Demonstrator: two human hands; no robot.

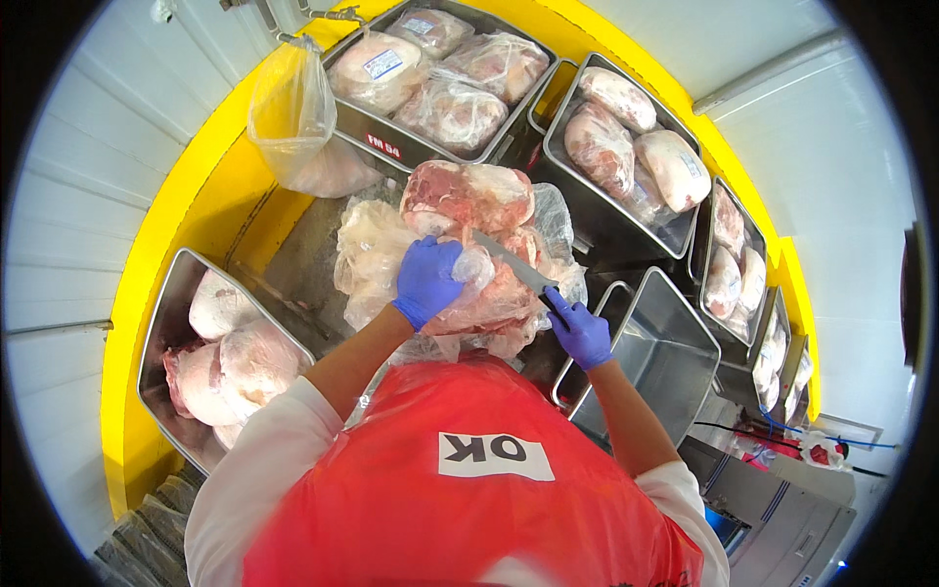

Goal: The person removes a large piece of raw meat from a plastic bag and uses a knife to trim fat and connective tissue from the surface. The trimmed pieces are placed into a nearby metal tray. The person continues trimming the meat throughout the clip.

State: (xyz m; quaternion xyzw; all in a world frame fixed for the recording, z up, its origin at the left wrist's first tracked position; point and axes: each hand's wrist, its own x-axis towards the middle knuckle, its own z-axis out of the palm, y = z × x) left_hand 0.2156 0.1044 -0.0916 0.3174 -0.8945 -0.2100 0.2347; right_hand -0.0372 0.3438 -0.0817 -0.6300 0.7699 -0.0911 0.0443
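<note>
My right hand (pixel 584 335), in a blue glove, is closed round the black handle of a knife (pixel 516 264). The wide blade points up and left across large cuts of pale pink raw meat (pixel 484 293). On the left, my other gloved hand, my left hand (pixel 427 281), is closed on a clear plastic bag (pixel 473 266) over the meat, near the knife's tip. Just beyond both hands lies a redder piece of meat (pixel 468 196). Crumpled plastic wrapping (pixel 367 249) spreads under and around the cuts.
Metal tubs of bagged meat stand at the back (pixel 479 152), back right (pixel 641 210) and far right (pixel 734 264). Another meat-filled tub (pixel 176 284) is at my left. An empty metal tub (pixel 657 367) sits by my right forearm. A clear bag (pixel 293 117) hangs back left.
</note>
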